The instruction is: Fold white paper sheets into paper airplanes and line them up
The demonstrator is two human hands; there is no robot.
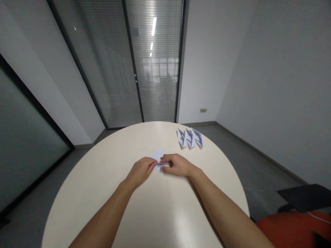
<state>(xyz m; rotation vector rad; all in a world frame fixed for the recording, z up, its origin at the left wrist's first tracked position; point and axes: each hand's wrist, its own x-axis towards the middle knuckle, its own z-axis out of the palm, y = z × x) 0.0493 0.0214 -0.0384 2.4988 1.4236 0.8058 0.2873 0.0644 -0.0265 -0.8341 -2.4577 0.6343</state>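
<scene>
A small sheet of white paper (157, 154) with a fold across it lies on the round table (108, 172), between my two hands. My left hand (141, 171) pinches the paper's left side at the fold, fingers pressed together. From the right, my right hand (178, 164) grips the paper's other side with curved fingers, its thumb near the lower edge. My fingers hide part of the sheet. Several folded paper pieces (190, 138) lie in an overlapping row farther back on the right, apart from my hands.
A red chair seat (292, 229) stands at the lower right, with a black flat object (306, 197) above it and a thin white cable. Behind the table are a glass partition with blinds (160, 93) and a grey wall (279, 96) with a socket (203, 110).
</scene>
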